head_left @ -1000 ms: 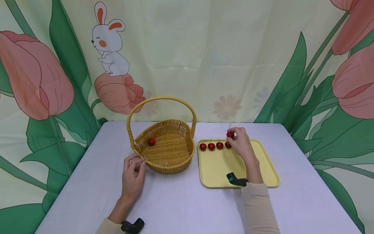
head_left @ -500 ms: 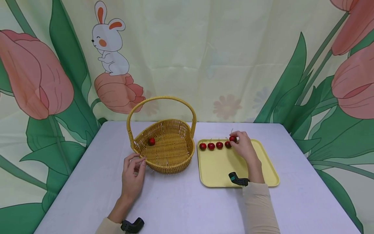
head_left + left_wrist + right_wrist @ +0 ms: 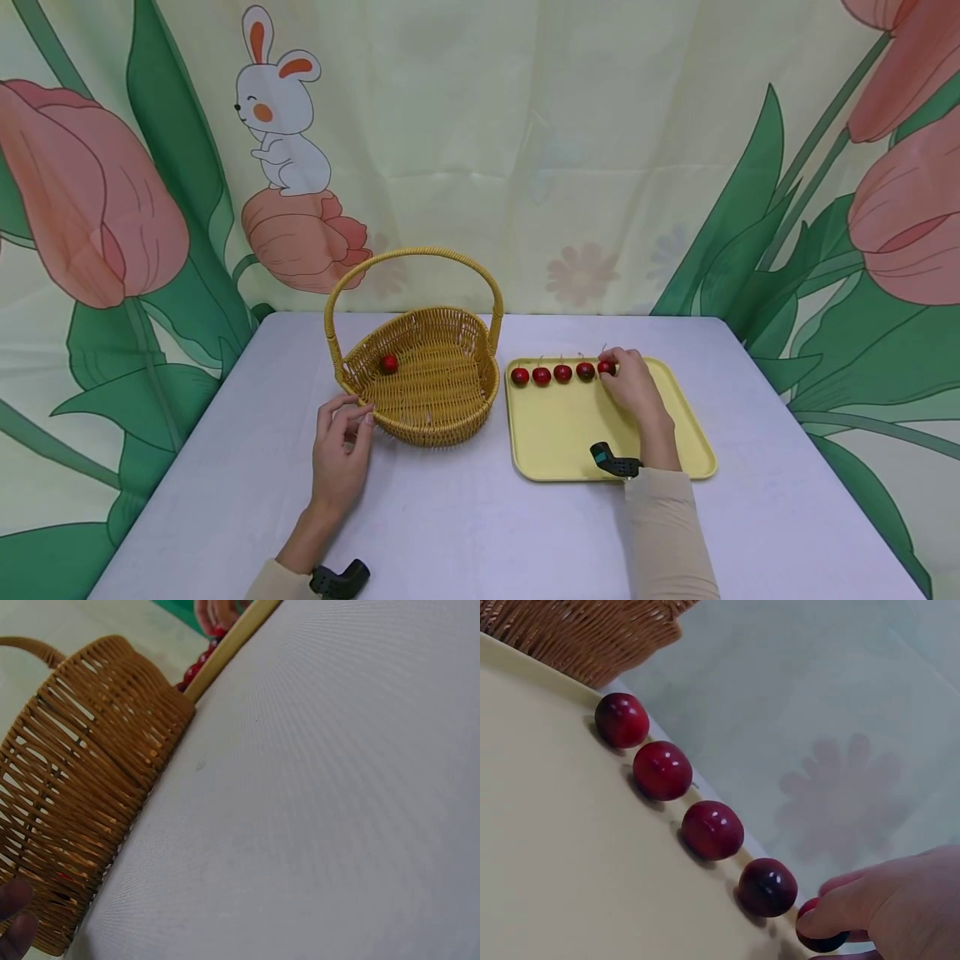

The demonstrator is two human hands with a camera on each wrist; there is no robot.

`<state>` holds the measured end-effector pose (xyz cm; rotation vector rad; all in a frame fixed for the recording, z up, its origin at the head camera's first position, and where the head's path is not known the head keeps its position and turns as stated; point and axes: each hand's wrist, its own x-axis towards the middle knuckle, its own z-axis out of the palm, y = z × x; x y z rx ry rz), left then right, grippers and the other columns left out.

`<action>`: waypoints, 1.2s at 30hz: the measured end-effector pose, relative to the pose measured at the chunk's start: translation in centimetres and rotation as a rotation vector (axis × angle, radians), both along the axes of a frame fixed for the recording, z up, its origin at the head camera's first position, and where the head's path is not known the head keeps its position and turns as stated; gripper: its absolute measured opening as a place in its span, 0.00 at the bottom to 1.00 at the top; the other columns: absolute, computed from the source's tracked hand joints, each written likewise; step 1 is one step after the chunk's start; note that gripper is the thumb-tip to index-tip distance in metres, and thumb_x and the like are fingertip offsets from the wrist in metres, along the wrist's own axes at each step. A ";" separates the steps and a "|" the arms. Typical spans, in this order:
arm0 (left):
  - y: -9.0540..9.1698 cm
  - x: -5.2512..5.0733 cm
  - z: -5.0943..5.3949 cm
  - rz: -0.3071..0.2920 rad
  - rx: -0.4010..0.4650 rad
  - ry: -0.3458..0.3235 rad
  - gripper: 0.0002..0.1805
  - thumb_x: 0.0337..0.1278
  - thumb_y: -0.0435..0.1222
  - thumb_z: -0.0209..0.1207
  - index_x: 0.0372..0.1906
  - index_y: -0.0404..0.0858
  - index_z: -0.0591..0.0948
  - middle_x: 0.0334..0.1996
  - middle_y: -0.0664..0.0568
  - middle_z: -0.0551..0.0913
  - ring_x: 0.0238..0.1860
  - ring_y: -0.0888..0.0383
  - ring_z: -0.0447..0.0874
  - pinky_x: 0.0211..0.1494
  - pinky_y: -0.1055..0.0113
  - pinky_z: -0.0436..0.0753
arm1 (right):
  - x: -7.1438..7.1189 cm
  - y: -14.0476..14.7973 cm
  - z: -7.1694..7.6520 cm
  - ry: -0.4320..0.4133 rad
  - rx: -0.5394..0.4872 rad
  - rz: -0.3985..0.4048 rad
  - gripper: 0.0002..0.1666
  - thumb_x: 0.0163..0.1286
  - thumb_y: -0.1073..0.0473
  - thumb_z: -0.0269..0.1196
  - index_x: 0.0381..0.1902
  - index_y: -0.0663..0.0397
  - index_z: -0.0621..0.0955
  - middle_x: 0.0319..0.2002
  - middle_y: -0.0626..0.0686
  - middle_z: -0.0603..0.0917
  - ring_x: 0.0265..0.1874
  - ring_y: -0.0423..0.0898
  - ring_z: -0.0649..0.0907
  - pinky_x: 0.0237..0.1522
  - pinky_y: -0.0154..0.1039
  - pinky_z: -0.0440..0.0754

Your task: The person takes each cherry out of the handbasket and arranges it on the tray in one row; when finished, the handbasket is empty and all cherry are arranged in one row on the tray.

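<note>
My right hand [image 3: 633, 385] pinches a dark red cherry [image 3: 821, 937] between thumb and fingers at the far edge of a yellow tray [image 3: 570, 437]. To its left, several more cherries [image 3: 562, 373] lie in a row along that edge; the nearest cherry [image 3: 768, 888] is almost beside the held one. My left hand [image 3: 341, 454] touches the near left rim of a wicker basket [image 3: 431, 429] with its fingers bent. Whether those fingers grip the rim is hard to make out. Inside the basket, toward the left, lies one red cherry [image 3: 388, 364].
The basket's tall arched handle [image 3: 416, 252] rises above it. A white cloth covers the table [image 3: 465, 533], and a printed curtain [image 3: 600, 167] hangs behind its far edge. Basket and tray stand side by side with a narrow gap.
My right hand has moved slightly right and down with the cherry, bringing it level with the row at the tray's far edge. The left hand and basket have stayed put.
</note>
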<state>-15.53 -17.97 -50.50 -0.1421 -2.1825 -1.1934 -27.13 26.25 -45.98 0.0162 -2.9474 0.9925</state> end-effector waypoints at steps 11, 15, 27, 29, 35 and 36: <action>0.0 0.0 -0.1 -0.005 -0.007 0.017 0.08 0.68 0.29 0.58 0.47 0.35 0.83 0.59 0.45 0.74 0.31 0.71 0.74 0.35 0.84 0.74 | -0.2 0.1 -0.8 -0.034 0.061 -0.026 0.22 0.73 0.64 0.57 0.62 0.67 0.74 0.57 0.70 0.73 0.54 0.63 0.75 0.61 0.61 0.74; -0.1 0.0 -0.1 -0.006 -0.005 0.017 0.08 0.68 0.29 0.58 0.47 0.35 0.83 0.59 0.45 0.73 0.31 0.71 0.74 0.35 0.84 0.74 | -0.3 0.2 -0.9 -0.032 0.070 -0.025 0.22 0.73 0.63 0.58 0.63 0.67 0.74 0.57 0.70 0.73 0.55 0.64 0.75 0.62 0.61 0.73; 0.0 -0.1 -0.1 -0.011 -0.004 0.024 0.08 0.68 0.29 0.58 0.47 0.35 0.83 0.59 0.44 0.74 0.31 0.71 0.75 0.35 0.84 0.74 | 0.3 0.3 0.2 -0.028 0.040 -0.035 0.23 0.75 0.60 0.55 0.64 0.65 0.74 0.62 0.72 0.69 0.59 0.67 0.73 0.64 0.62 0.72; 0.0 -0.1 -0.2 -0.010 -0.006 0.020 0.08 0.68 0.29 0.58 0.48 0.35 0.83 0.59 0.44 0.73 0.31 0.71 0.75 0.35 0.84 0.74 | 0.4 0.4 0.4 -0.014 0.038 -0.037 0.23 0.75 0.59 0.55 0.63 0.65 0.74 0.62 0.71 0.69 0.60 0.67 0.73 0.64 0.63 0.71; -0.1 -0.1 -0.2 -0.012 -0.002 0.020 0.08 0.68 0.29 0.58 0.48 0.35 0.83 0.59 0.44 0.73 0.31 0.71 0.75 0.35 0.84 0.74 | 0.6 0.2 1.0 0.013 0.022 -0.050 0.24 0.74 0.58 0.55 0.64 0.64 0.74 0.64 0.70 0.68 0.61 0.66 0.73 0.64 0.62 0.72; -0.1 -0.1 -0.2 -0.012 -0.003 0.021 0.08 0.68 0.29 0.58 0.48 0.35 0.83 0.59 0.44 0.73 0.31 0.71 0.75 0.35 0.84 0.74 | 0.6 0.1 1.1 0.016 0.021 -0.053 0.24 0.74 0.58 0.55 0.64 0.63 0.74 0.64 0.70 0.68 0.61 0.65 0.73 0.64 0.62 0.72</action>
